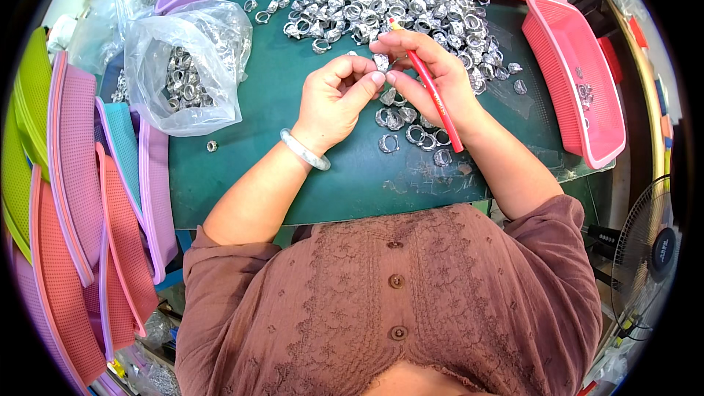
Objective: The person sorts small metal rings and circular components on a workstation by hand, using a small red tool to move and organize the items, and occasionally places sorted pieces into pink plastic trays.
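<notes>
I pinched one silver ring [380,62] between both hands' fingers [367,81]; the right hand [433,77] also gripped a red pencil [433,95]. Best kept ring steady, facing up.

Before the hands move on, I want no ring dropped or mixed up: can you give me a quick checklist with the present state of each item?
1. Ring pinched between both hands: ok, left hand and right hand meet on it.
2. Red pencil secure in the right hand's grip: ok.
3. Small group of rings apart from the big pile: ok.
4. Pink basket within reach on the right: ok, it holds a few rings.
5. Stray ring near the plastic bag: not ok, lies alone.
6. Held ring's flaws: cannot tell.
</notes>
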`<state>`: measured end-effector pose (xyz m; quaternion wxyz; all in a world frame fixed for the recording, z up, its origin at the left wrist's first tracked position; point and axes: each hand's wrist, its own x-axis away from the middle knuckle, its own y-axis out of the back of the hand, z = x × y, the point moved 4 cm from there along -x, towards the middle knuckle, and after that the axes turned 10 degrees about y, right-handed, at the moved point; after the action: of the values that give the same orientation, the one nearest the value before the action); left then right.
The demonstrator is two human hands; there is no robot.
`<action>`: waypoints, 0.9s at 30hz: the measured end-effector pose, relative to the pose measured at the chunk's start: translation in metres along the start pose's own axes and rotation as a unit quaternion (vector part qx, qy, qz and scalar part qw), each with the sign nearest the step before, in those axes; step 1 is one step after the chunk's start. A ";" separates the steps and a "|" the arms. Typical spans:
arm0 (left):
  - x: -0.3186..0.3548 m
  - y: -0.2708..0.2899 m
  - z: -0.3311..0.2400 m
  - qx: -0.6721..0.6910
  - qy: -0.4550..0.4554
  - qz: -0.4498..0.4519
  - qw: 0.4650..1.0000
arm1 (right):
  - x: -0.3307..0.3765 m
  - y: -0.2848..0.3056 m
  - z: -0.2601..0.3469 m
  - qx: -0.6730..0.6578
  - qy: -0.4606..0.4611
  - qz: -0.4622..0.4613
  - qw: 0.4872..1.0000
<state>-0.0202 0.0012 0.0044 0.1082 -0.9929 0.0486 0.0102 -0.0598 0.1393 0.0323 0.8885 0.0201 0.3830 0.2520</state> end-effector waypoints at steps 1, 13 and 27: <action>0.000 0.000 0.000 0.003 0.003 -0.001 1.000 | 0.000 0.000 0.000 0.003 -0.003 0.000 1.000; -0.001 0.000 0.000 -0.002 -0.005 -0.010 1.000 | 0.000 0.000 -0.001 -0.012 -0.027 -0.010 1.000; -0.002 0.002 0.002 -0.030 -0.031 -0.011 0.999 | 0.001 0.001 -0.001 -0.003 -0.037 0.012 0.999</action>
<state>-0.0226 0.0000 0.0020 0.0796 -0.9954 0.0344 0.0409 -0.0604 0.1403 0.0310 0.8992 0.0311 0.3483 0.2630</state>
